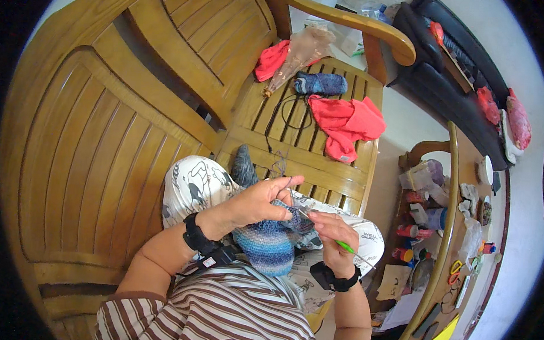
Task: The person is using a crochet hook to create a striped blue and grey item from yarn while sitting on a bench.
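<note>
My left hand (260, 204) pinches the upper edge of a striped blue, white and grey crochet piece (264, 249) that hangs over my lap. Its index finger is stretched out, with a thin strand of yarn (279, 163) running up from it. In my right hand (334, 233) is a crochet hook (345, 247) with a green grip; its tip meets the work close to my left thumb. A blue-grey ball of yarn (320, 83) lies on the wooden bench ahead. Beside my left wrist a dark grey pointed piece of fabric (243, 164) sticks up.
On the slatted bench (337, 178) lie a red cloth (348, 122), a dark cord and a clear plastic wrapper (300, 54). To the right stands a table (443, 236) with orange-handled scissors (455, 272), glasses and jars. A black sofa (428, 61) is at the far right.
</note>
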Tool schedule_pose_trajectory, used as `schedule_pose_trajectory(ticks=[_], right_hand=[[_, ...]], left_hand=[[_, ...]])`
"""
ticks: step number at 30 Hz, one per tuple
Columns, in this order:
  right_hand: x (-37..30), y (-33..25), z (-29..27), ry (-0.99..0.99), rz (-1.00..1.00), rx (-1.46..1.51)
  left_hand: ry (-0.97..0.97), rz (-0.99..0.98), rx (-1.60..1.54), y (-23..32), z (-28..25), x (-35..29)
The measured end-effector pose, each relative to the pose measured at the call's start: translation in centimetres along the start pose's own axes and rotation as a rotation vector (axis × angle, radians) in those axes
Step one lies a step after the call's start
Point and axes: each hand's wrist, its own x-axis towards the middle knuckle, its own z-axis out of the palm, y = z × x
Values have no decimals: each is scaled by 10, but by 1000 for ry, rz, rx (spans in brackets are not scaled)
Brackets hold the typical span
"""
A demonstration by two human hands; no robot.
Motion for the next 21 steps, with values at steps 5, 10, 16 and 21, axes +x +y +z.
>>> schedule_pose_trajectory(ticks=[5,10,16,21], right_hand=[[3,-4,-13,-100,77,133],[-2,3,-17,-22,517,596],[-6,8,18,256,633,716],[8,0,25,126,132,-248]], left_hand=[[-83,-21,89,8,-2,-9],[-106,24,384,7,1,-11],[159,231,531,-9,17,-2],[429,323,717,-13,26,-4]])
